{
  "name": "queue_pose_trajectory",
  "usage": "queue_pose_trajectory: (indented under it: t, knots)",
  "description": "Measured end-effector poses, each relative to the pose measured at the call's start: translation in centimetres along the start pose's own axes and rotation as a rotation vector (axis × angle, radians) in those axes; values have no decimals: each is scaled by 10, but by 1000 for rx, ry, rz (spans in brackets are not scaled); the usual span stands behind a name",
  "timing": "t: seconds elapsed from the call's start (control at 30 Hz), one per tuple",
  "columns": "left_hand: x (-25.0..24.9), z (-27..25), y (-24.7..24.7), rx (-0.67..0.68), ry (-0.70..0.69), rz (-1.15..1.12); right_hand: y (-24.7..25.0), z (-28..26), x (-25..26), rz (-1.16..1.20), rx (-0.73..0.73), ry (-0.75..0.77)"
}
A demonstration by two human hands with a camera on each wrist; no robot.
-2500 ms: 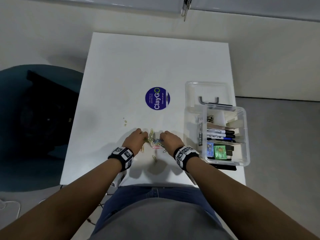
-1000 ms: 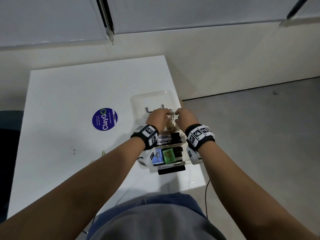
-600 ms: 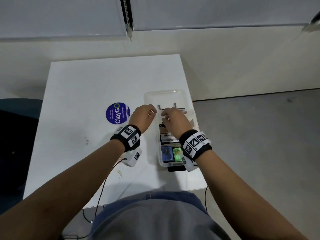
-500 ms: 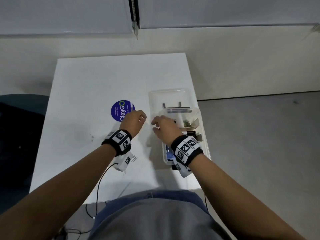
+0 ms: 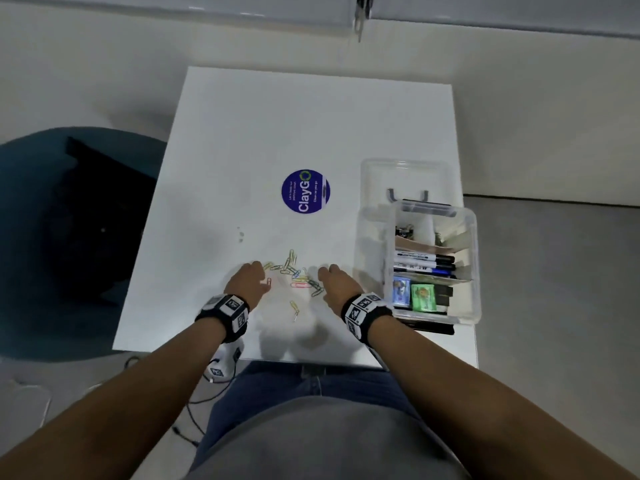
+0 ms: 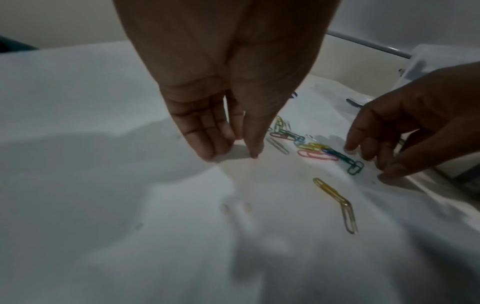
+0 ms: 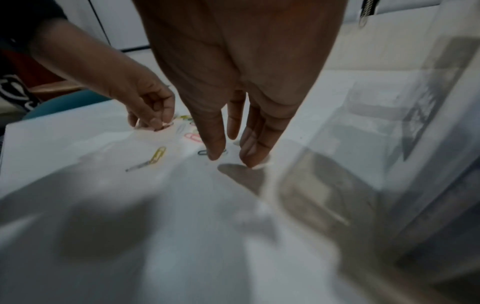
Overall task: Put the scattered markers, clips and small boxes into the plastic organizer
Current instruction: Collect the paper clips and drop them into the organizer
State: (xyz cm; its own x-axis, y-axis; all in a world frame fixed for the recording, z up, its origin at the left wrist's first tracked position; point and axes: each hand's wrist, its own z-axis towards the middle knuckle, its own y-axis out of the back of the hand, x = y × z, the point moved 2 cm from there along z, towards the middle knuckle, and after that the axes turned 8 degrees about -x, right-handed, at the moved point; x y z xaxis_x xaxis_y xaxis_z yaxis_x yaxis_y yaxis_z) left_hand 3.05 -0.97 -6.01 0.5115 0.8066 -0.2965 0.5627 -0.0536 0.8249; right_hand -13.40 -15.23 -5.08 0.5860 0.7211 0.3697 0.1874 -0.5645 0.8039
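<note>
A loose pile of coloured paper clips (image 5: 298, 277) lies on the white table (image 5: 311, 116), with a yellow clip (image 5: 294, 305) a little nearer me. My left hand (image 5: 259, 276) is at the pile's left edge, my right hand (image 5: 325, 277) at its right edge. In the left wrist view my left hand (image 6: 235, 153) points straight down, its fingertips (image 6: 213, 151) on the table beside the clips (image 6: 319, 151). My right hand (image 7: 232, 159) also reaches down with straight fingers beside a dark clip (image 7: 203, 152). Neither hand holds anything. The clear organizer (image 5: 473, 258) stands on the right, holding markers (image 5: 424, 263) and small boxes (image 5: 423, 297).
The organizer's clear lid (image 5: 403, 173) lies flat behind it. A round blue sticker (image 5: 305, 191) sits mid-table. A dark teal chair (image 5: 69, 237) stands left of the table. The organizer's wall (image 7: 384, 148) is close to the right of my right hand.
Both hands were over the organizer's far compartment a second ago. They have come back left and towards me to the clip pile on the table.
</note>
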Motion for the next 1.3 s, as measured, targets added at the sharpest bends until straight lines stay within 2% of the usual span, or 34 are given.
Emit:
queue_pose_trajectory:
  t: [0.2, 0.3, 0.4, 0.47, 0.53, 0.67, 0.8, 1.03, 1.3]
  knots:
    - [-17, 2, -11, -25, -147, -110, -16, 15, 13, 0, -48, 58]
    - [-18, 6, -5, -78, -206, -161, -13, 26, 21, 67, -88, 30]
    - [-7, 7, 2, -134, -175, -123, -9, 29, 23, 121, -141, -15]
    - [-3, 7, 4, -95, -126, -27, -9, 30, 23, 74, -144, -11]
    - [-7, 6, 1, -53, -152, 16, -14, 33, 26, 13, -123, 15]
    - [-24, 10, -7, -17, -264, -46, -15, 39, 38, 9, -122, 58]
    - [-30, 17, -7, -31, -302, -97, -9, 40, 41, -31, -81, 79]
    - [-26, 27, -5, 3, -310, -113, -6, 44, 27, 25, -63, -30]
    - [-21, 30, -1, 29, -287, -163, 15, 38, 10, 250, -141, -137]
